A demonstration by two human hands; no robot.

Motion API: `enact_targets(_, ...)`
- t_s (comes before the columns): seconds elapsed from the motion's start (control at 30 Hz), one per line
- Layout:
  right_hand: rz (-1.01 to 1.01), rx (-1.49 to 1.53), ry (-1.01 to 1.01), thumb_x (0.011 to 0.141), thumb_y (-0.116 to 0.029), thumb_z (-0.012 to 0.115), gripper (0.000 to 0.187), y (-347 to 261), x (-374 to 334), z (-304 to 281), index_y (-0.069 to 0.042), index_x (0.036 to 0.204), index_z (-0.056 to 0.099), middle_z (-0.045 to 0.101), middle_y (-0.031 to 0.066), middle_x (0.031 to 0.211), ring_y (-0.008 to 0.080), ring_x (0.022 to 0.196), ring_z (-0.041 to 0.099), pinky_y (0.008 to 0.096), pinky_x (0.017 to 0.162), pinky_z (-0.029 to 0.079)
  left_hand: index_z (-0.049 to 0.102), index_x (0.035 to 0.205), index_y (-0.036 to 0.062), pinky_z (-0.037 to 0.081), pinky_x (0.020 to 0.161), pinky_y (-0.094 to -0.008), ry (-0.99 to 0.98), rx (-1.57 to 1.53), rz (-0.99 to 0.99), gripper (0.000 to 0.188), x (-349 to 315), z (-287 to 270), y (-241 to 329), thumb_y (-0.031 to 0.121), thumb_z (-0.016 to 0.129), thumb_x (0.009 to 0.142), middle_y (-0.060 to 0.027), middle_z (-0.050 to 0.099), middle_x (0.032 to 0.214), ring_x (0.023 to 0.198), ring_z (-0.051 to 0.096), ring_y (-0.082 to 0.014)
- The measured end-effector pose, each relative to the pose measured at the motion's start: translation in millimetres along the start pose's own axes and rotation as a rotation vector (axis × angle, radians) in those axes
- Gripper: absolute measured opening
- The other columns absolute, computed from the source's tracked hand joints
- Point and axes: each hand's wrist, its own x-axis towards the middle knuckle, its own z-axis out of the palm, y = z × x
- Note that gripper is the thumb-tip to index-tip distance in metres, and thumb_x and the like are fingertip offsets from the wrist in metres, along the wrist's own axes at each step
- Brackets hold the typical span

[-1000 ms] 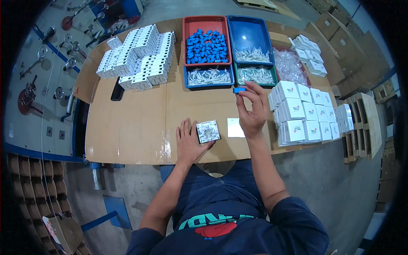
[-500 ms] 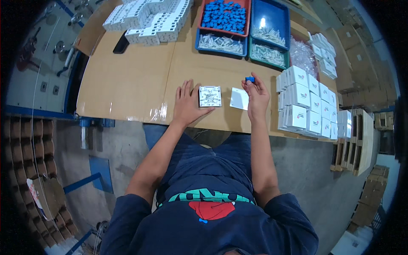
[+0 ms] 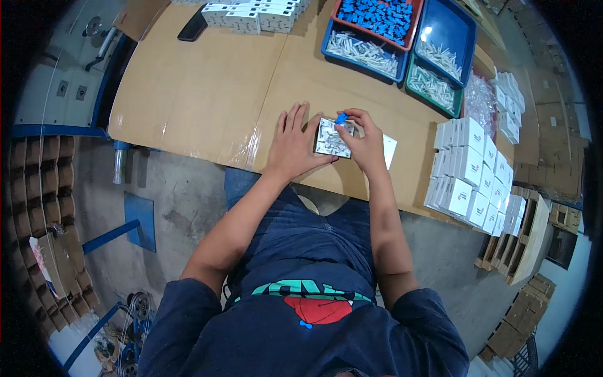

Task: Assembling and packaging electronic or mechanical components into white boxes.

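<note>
A square white box (image 3: 331, 139) with small pale parts inside lies on the cardboard-covered table (image 3: 207, 94) in front of me. My left hand (image 3: 292, 146) rests flat at the box's left side, fingers stretched out and thumb along its near edge. Between thumb and fingers of my right hand (image 3: 367, 143) is a small blue plastic piece (image 3: 341, 118), held over the box's far edge. A flat white square plate (image 3: 390, 151) lies beside the box, partly covered by my right hand.
Farther right are a red tray of blue pieces (image 3: 377, 19), blue and green trays of pale plugs (image 3: 433, 85), and clear plastic bags (image 3: 480, 100). White boxes (image 3: 468, 169) are stacked at the right edge. A black phone (image 3: 193, 26) lies near white blocks (image 3: 260, 17) at the back.
My right hand has moved left with the blue piece, from above the flat plate to the box. My left hand stays beside the box. The whole view has shifted and turned slightly.
</note>
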Motion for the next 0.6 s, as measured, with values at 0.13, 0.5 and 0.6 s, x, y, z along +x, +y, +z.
enact_targets(0.13, -0.08, -0.211, -0.154, 0.088, -0.006, 0.075, 0.034, -0.2, 5.3, 7.1, -0.002, 0.12, 0.067, 0.07, 0.0103, 0.117, 0.0217, 0.108, 0.068, 0.0338, 0.093, 0.053, 0.047, 0.15, 0.0113, 0.016, 0.123, -0.0566, 0.029, -0.02, 0.005, 0.102, 1.1, -0.8, -0.3, 0.074, 0.071, 0.073, -0.023, 0.033, 0.158, 0.152, 0.024, -0.0381)
enact_targets(0.5, -0.16, -0.289, -0.198, 0.086, -0.005, 0.073, 0.032, 1.1, 9.7, 10.2, -0.002, 0.118, 0.069, 0.068, 0.0119, 0.118, 0.0296, 0.111, 0.066, 0.0361, 0.096, 0.051, 0.047, 0.148, 0.0074, 0.016, 0.124, -0.0561, 0.007, -0.019, 0.004, 0.101, 3.9, -4.1, 0.7, 0.073, 0.07, 0.075, -0.0236, 0.033, 0.158, 0.152, 0.024, -0.0376)
enact_targets(0.6, -0.151, -0.334, -0.203, 0.086, -0.006, 0.074, 0.032, -2.2, 7.5, 10.4, -0.002, 0.117, 0.069, 0.068, 0.0113, 0.118, 0.0307, 0.112, 0.064, 0.037, 0.097, 0.05, 0.047, 0.148, 0.0078, 0.016, 0.124, -0.0563, -0.009, -0.014, -0.002, 0.101, 2.8, -4.8, 1.8, 0.073, 0.07, 0.075, -0.0238, 0.033, 0.158, 0.152, 0.024, -0.0379)
